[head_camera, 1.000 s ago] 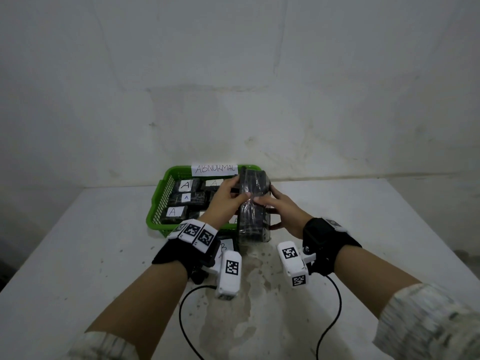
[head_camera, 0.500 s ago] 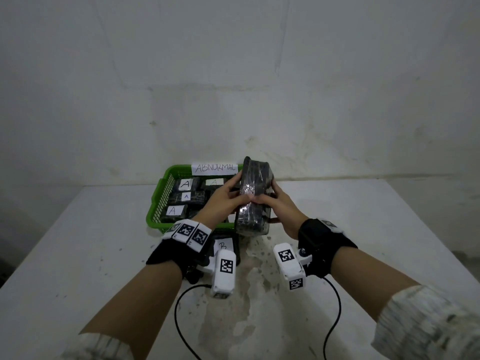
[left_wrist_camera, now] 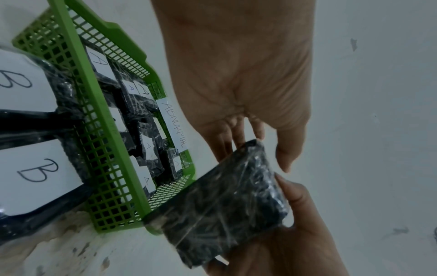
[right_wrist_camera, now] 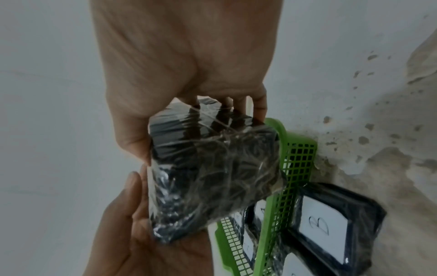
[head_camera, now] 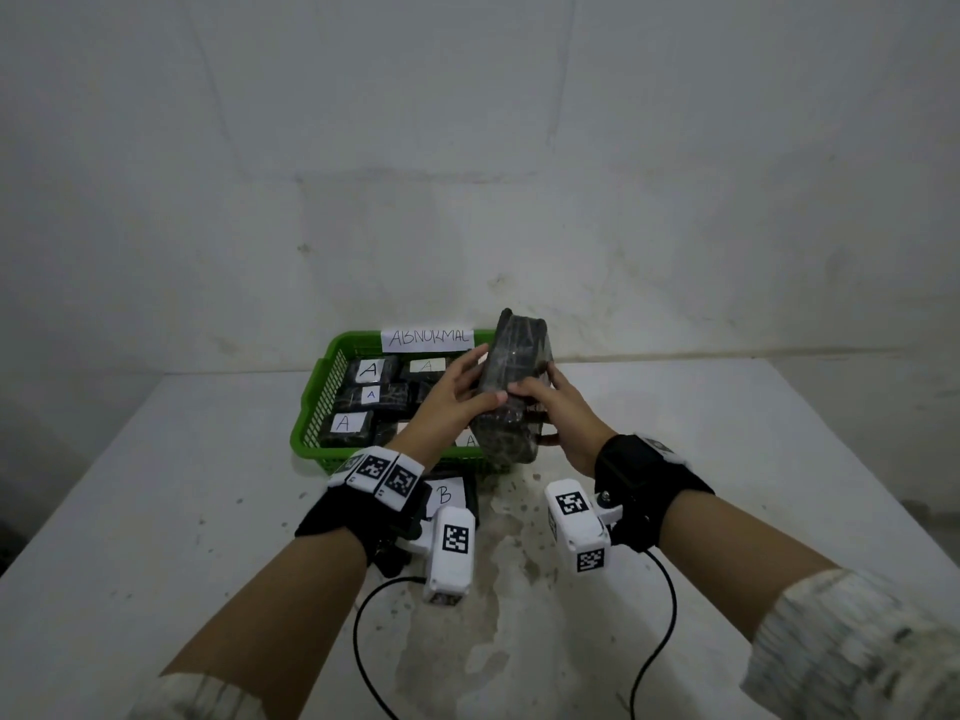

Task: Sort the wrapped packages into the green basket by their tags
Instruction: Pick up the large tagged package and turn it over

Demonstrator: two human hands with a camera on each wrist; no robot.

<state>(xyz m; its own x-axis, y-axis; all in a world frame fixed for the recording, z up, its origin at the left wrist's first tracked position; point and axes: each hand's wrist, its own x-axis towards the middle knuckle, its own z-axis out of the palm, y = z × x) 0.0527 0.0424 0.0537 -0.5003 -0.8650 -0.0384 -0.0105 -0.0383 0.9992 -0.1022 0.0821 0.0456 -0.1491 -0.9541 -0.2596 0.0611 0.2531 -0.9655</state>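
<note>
Above the white table [head_camera: 727, 459], the wrapped package [head_camera: 511, 387] is gripped by left hand [head_camera: 457, 397] and right hand [head_camera: 558, 407], now raised higher beside the green basket [head_camera: 311, 428] than a second ago.

A pale grey-white bench [head_camera: 727, 459] with a flat top stands against a plastered wall. Near its front middle the surface is worn in a blotchy brownish patch [head_camera: 498, 589] with dark specks scattered around it. A green plastic lattice basket [head_camera: 311, 418] sits directly on the bench toward the back. Just in front of the basket, touching its near wall, lie black film-wrapped packages with white paper tags marked "B" [left_wrist_camera: 35, 168]. Two thin black cables [head_camera: 358, 641] trail across the near part of the bench.
</note>
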